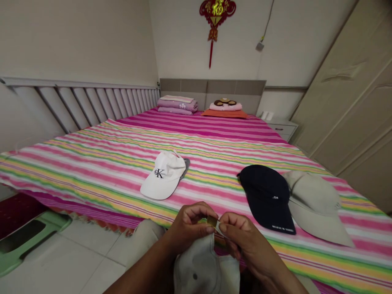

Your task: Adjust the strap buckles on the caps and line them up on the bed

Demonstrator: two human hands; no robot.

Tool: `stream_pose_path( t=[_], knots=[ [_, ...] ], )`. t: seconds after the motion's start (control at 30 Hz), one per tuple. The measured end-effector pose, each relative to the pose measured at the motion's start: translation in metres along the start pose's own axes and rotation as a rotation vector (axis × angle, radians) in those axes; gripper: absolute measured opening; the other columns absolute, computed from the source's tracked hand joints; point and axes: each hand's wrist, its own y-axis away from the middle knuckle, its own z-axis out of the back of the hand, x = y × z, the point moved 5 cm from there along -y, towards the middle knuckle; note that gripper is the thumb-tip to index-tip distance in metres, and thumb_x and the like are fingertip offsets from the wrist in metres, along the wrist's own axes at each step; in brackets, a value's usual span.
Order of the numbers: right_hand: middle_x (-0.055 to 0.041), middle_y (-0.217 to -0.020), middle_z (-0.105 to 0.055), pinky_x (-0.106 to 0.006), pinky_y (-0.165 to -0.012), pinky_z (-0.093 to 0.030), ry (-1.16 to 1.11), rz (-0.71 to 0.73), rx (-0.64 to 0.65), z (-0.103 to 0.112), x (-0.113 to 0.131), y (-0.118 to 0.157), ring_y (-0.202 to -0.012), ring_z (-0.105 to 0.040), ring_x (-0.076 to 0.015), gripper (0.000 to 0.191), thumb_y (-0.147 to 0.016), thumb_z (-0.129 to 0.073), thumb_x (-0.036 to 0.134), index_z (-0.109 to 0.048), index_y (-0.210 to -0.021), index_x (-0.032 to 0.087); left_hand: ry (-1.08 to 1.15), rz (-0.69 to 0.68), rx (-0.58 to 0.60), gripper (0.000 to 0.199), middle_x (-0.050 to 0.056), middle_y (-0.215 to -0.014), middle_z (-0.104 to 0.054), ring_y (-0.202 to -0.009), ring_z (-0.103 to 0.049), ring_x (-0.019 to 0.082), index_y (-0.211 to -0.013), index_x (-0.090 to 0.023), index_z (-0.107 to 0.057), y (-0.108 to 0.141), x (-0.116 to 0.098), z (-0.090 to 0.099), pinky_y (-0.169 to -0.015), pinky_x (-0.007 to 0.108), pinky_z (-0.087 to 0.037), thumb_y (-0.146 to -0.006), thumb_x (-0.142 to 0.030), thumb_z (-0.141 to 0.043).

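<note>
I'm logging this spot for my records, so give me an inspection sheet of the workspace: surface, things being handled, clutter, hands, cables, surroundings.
Surface: striped bedspread, lightly wrinkled.
Job's things: grey cap below the hands, its strap and brass-coloured clasp between them; white cap, navy cap and beige cap on the bedspread, the last two touching.
Clutter: green stool on the floor.
Hands: left hand pinches the clasp; right hand pinches the strap.
Cables: one cord on the wall.
Surroundings: headboard, white railing, red ornament.
</note>
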Motion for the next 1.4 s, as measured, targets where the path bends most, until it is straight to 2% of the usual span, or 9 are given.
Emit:
stream_pose_path(
  t=[0.47, 0.77, 1.2, 1.4],
  knots=[
    [0.0084, -0.034, -0.036, -0.022, -0.038, -0.01, -0.06, 0.002, -0.014, 0.0, -0.001, 0.001, -0.033, -0.021, -0.0028, 0.03, -0.07, -0.062, 0.039, -0.049, -0.059, 0.014, -0.048, -0.019, -0.009, 0.021, 0.004, -0.078, -0.054, -0.072, -0.05, 0.012, -0.083, -0.017, -0.068, -0.002, -0.001, 0.002, -0.067, 0.025, -0.039, -0.062, -0.017, -0.069],
    [0.009, -0.035, -0.035, -0.021, -0.038, -0.01, -0.089, 0.002, -0.042, -0.002, 0.001, 0.001, -0.033, -0.021, -0.0022, 0.029, -0.068, -0.065, 0.036, -0.049, -0.058, 0.014, -0.03, -0.022, -0.018, 0.023, 0.004, -0.079, -0.056, -0.074, -0.051, 0.013, -0.084, -0.019, -0.07, -0.001, 0.0, 0.001, -0.068, 0.025, -0.039, -0.062, -0.019, -0.07],
    [0.0091, -0.035, -0.034, -0.023, -0.039, -0.011, -0.145, 0.031, -0.072, -0.004, -0.007, 0.001, -0.034, -0.018, -0.0033, 0.031, -0.07, -0.063, 0.04, -0.048, -0.06, 0.016, -0.012, 0.036, -0.105, 0.028, 0.004, -0.08, -0.055, -0.076, -0.05, 0.014, -0.09, -0.02, -0.07, 0.003, 0.004, 0.002, -0.07, 0.028, -0.04, -0.062, -0.024, -0.07],
    [0.0085, -0.038, -0.036, -0.022, -0.041, -0.018, -0.107, 0.083, -0.197, -0.009, -0.015, 0.002, -0.037, -0.025, -0.0051, 0.03, -0.073, -0.06, 0.042, -0.047, -0.063, 0.017, 0.131, 0.001, -0.204, 0.028, 0.003, -0.078, -0.054, -0.075, -0.05, 0.014, -0.085, -0.019, -0.07, 0.005, 0.016, 0.0, -0.07, 0.027, -0.039, -0.059, -0.027, -0.072]
  ],
)
